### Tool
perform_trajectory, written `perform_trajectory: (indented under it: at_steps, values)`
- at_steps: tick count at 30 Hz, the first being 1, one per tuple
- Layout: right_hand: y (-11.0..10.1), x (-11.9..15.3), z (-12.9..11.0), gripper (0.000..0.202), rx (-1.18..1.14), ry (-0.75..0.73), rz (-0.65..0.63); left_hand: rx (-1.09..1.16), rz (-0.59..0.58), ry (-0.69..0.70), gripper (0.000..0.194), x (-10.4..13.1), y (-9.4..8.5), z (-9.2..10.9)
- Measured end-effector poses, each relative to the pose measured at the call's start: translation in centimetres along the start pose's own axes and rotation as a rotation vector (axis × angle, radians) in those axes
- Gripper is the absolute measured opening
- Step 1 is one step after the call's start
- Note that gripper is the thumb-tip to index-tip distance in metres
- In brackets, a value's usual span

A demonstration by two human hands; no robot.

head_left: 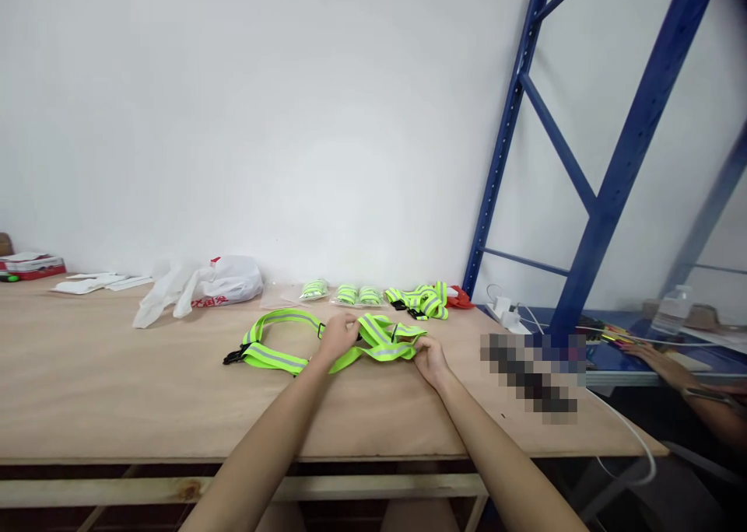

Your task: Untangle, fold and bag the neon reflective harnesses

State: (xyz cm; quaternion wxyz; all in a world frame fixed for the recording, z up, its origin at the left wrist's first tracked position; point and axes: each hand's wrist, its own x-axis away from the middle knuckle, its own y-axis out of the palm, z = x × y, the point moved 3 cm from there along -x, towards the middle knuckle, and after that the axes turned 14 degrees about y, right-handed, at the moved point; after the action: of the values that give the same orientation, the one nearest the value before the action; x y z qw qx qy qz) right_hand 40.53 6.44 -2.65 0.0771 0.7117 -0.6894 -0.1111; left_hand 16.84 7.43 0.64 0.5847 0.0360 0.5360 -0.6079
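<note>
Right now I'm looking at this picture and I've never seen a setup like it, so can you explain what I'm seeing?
There is no machine here: a person works with two bare hands, seen from a camera worn on the head, looking forward and down. The left hand and right hand both hold one yellow-green strap with a grey stripe and black fittings. It lies looped across the wooden table. Behind it, along the wall, are a white plastic bag, three folded bundles in clear packaging and a loose strap pile. A blue metal frame stands to the right; beyond it shows another person's hand.
</note>
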Motion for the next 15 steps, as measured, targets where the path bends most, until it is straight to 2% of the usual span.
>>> perform_trajectory:
  at_steps: [4, 8, 11, 15]
  values:
    - [0.2, 0.0, -0.2, 0.015, 0.041, 0.028, -0.043, 0.196, 0.197, -0.212, 0.044, 0.3, -1.6, -2.6]
    - [0.2, -0.1, -0.1, 0.023, 0.093, 0.041, -0.052, 0.331, 0.357, -0.341, 0.040, 0.6, -2.9, -4.5]
    - [0.4, -0.2, 0.2, 0.017, 0.140, 0.042, -0.051, 0.398, 0.469, -0.356, 0.037, 0.5, -3.3, -4.8]
    - [0.5, -0.1, 0.4, 0.014, 0.186, 0.042, -0.042, 0.449, 0.563, -0.261, 0.034, 0.1, -3.7, -4.1]
